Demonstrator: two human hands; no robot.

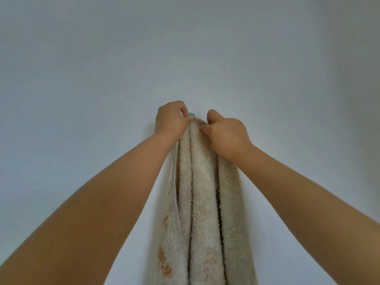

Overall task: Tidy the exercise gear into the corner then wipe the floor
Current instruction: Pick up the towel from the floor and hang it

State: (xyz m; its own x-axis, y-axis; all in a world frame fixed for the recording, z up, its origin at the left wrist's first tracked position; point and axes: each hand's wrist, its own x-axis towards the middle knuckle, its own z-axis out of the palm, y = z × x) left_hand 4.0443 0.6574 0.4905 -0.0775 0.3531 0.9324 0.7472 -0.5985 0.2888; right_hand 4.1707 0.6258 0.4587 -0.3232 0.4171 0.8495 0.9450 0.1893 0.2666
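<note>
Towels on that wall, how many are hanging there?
1: a beige towel hangs in folds from a teal hook, its top pinched by the left hand and right hand. Its lower end runs out of frame.

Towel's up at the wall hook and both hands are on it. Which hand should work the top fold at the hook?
Probably left. The left hand pinches the towel right beside the teal hook; the right hand grips the fold farther from it.

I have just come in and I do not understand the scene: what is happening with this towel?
A person is holding a beige towel that hangs in folds down a pale wall. Both hands grip its top edge: the left hand and the right hand pinch the fabric just below a small teal hook. Whether the towel is going on or coming off cannot be told.
</note>
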